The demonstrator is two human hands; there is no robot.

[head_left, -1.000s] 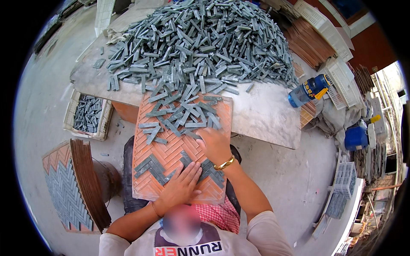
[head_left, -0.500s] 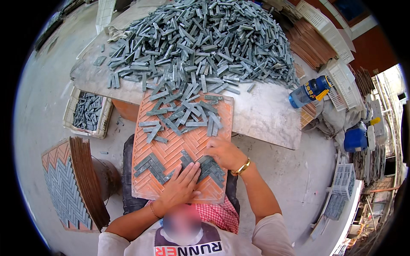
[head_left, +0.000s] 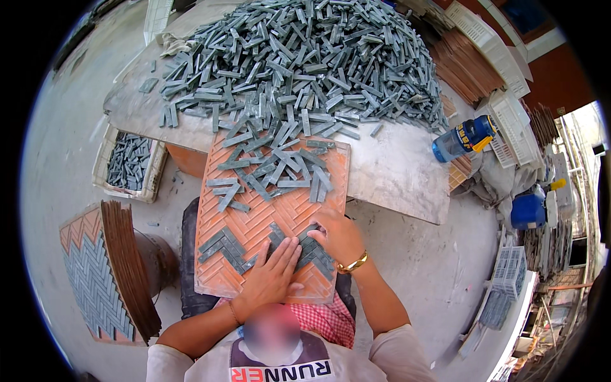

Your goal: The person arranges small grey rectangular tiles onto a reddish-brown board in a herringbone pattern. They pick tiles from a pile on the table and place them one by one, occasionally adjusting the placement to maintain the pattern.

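Note:
An orange mould tray (head_left: pixel 213 272) with herringbone grooves lies across my lap, its far end at the table. Dark grey-green stone strip tiles (head_left: pixel 223 247) fill some grooves in a zigzag band. My left hand (head_left: pixel 275 270) rests flat over the middle of this band, fingers stretched out. At the band's right part, my right hand (head_left: pixel 337 239) is bent with thumb and forefinger pinched at a strip tile; the fingers partly cover it. Loose strip tiles (head_left: pixel 280 170) lie jumbled on the tray's far half, beyond both hands.
A large heap of strip tiles (head_left: pixel 305 63) covers the table (head_left: pixel 398 175). A blue bottle (head_left: pixel 459 140) stands at the table's right. To the left are a white crate (head_left: pixel 153 181) of strips and a stack of trays (head_left: pixel 121 267), with a filled tray (head_left: pixel 95 286) against it.
My right hand has shifted slightly, its wrist drawn a little nearer and its fingertips lower on the band. My left hand stays nearly in place on the tiles.

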